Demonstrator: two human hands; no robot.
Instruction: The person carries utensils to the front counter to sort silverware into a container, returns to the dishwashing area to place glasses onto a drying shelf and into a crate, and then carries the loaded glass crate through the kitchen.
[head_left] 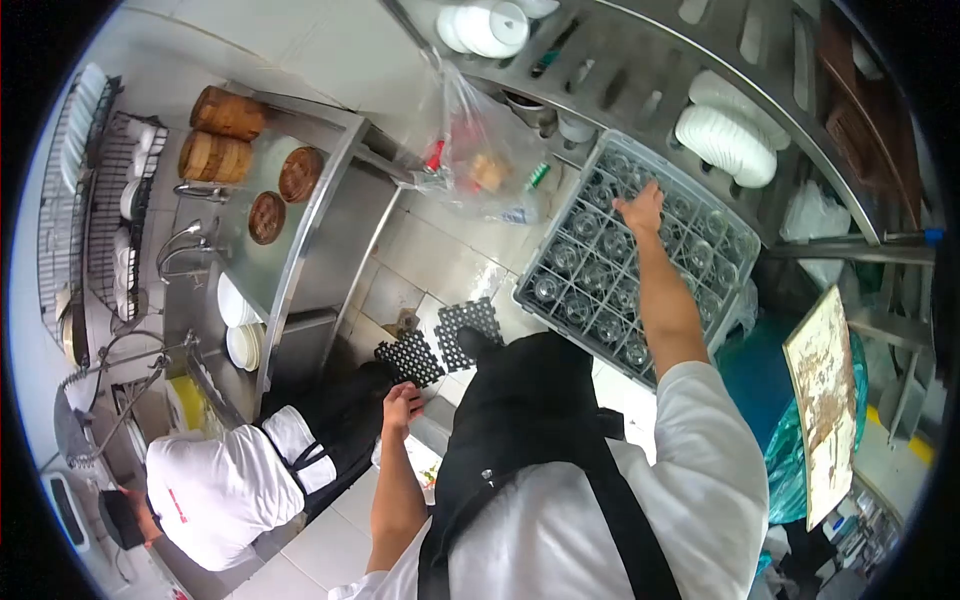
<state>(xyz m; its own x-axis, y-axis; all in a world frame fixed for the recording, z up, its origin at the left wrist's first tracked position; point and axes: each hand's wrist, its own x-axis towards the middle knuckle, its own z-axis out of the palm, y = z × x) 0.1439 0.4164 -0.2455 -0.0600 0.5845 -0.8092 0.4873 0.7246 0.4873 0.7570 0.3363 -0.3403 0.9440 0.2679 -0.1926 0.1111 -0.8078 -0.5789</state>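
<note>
A grey plastic rack (531, 308) divided into square compartments holds several clear glasses (578, 308). My right hand (641, 208) reaches over the upper part of this rack, fingers spread and pointing down among the glasses; whether it touches one cannot be made out. My left hand (402, 406) hangs low at the left of my black apron (520, 400), its fingers curled together. Anything inside those fingers is too small to see.
A co-worker in a white shirt (225, 490) stands at the lower left by a steel sink counter (300, 240). Bamboo steamers (215, 158) sit there. A plastic bag (480, 150) hangs near the rack. Black mats (468, 330) lie on the floor. White bowls (725, 140) occupy the steel shelf.
</note>
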